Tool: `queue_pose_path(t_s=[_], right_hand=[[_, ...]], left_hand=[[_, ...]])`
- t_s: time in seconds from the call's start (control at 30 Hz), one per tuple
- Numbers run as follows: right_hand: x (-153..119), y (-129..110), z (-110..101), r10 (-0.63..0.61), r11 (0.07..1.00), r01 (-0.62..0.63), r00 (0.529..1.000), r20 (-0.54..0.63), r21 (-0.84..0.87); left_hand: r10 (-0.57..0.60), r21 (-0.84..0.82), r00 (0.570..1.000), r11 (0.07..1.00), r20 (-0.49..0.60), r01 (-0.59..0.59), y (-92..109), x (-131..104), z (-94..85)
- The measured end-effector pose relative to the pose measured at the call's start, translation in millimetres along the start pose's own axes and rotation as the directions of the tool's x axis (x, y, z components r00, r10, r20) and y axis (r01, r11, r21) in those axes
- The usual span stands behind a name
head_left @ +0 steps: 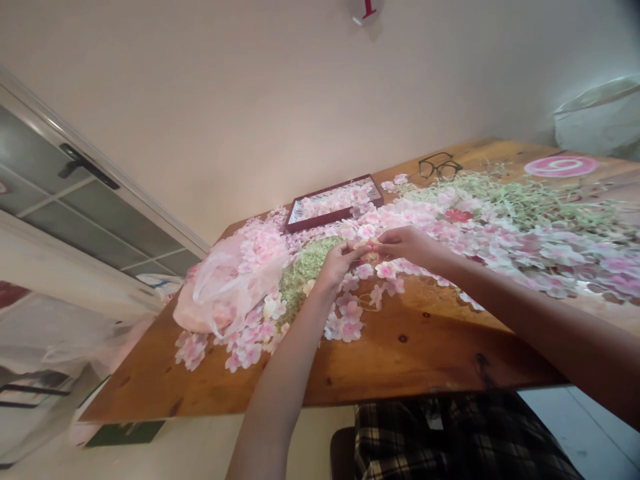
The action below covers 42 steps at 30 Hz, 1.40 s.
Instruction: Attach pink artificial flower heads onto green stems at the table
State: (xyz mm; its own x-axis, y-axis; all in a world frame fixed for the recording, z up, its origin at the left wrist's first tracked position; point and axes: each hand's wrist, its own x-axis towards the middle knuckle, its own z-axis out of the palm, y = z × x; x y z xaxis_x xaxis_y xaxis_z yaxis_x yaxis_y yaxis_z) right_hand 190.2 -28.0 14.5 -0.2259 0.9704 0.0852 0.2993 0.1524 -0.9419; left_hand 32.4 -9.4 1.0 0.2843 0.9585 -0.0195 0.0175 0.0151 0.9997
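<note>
Both of my hands meet over the middle of the wooden table, pinching a small peach-pink artificial flower (371,253) between their fingertips. My left hand (342,262) closes on it from the left, and my right hand (406,241) from the right. Loose pink-and-white artificial blossoms (350,311) lie just below the hands. A pile of thin pale-green artificial stems (311,261) sits left of my left hand. Behind the hands, a dark red shallow box (327,219) contains more blossoms. Fine detail at the fingertips is too small to make out.
A clear plastic bag (215,293) of pink blossoms rests on the table's left. More blossoms (545,257) and green stems (530,197) spread across the right. Black-framed glasses (440,167) and a round pink sign (561,166) lie toward the back. The wooden table's (400,360) front edge is near my lap.
</note>
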Motion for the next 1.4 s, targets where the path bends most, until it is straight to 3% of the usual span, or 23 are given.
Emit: queue_pose_path(t_s=[0.17, 0.27, 0.37, 0.5, 0.63, 0.7, 0.83, 1.07, 1.23, 1.3, 1.4], right_hand=[[4.6, 7.0, -15.0, 0.064, 0.995, -0.061, 0.997, -0.031, 0.078], [5.6, 9.6, -25.0, 0.140, 0.990, -0.140, 0.987, -0.074, -0.005], [5.6, 10.1, -28.8, 0.174, 0.982, -0.175, 0.984, -0.025, -0.071], [4.7, 10.0, -27.2, 0.126, 0.989, -0.132, 0.989, 0.082, 0.071], [3.4, 9.7, -24.4, 0.117, 0.973, -0.134, 0.988, 0.098, 0.186], [3.5, 9.7, -22.0, 0.104, 0.980, -0.113, 0.993, 0.061, 0.161], [7.5, 14.3, -16.1, 0.105, 0.994, -0.105, 0.995, 0.001, 0.030], [15.6, 27.9, -11.1, 0.051, 0.998, -0.053, 0.998, 0.043, 0.038], [11.5, 20.4, -10.0, 0.112, 0.993, -0.113, 0.993, -0.038, -0.038], [9.8, 18.4, -9.9, 0.138, 0.990, -0.138, 0.990, -0.016, -0.025], [9.2, 17.9, -9.7, 0.155, 0.978, -0.163, 0.986, 0.068, 0.127]], left_hand=[[-0.021, -0.053, 0.999, 0.998, -0.038, 0.019, 1.5, -0.4, -3.2], [-0.062, -0.105, 0.996, 0.993, -0.069, 0.054, 4.5, -0.5, -6.1], [-0.098, -0.157, 0.994, 0.984, -0.048, 0.089, 5.5, -0.3, -8.4], [-0.158, -0.272, 0.987, 0.950, 0.009, 0.154, 1.6, 1.9, -10.8], [-0.221, -0.339, 0.974, 0.914, 0.046, 0.223, -1.1, 3.3, -11.6], [-0.205, -0.274, 0.978, 0.940, 0.031, 0.205, -0.4, 2.1, -10.5], [-0.103, 0.007, 0.995, 0.995, -0.009, 0.103, 2.0, -1.4, -6.1], [0.046, 0.286, 0.997, 0.956, 0.058, -0.061, 8.8, -2.9, -2.3], [0.090, 0.303, 0.985, 0.944, 0.145, -0.131, 14.3, -7.6, 0.8], [0.097, 0.264, 0.984, 0.955, 0.148, -0.134, 12.9, -7.2, 0.7], [0.081, 0.201, 0.990, 0.974, 0.111, -0.102, 8.6, -4.2, 0.0]])
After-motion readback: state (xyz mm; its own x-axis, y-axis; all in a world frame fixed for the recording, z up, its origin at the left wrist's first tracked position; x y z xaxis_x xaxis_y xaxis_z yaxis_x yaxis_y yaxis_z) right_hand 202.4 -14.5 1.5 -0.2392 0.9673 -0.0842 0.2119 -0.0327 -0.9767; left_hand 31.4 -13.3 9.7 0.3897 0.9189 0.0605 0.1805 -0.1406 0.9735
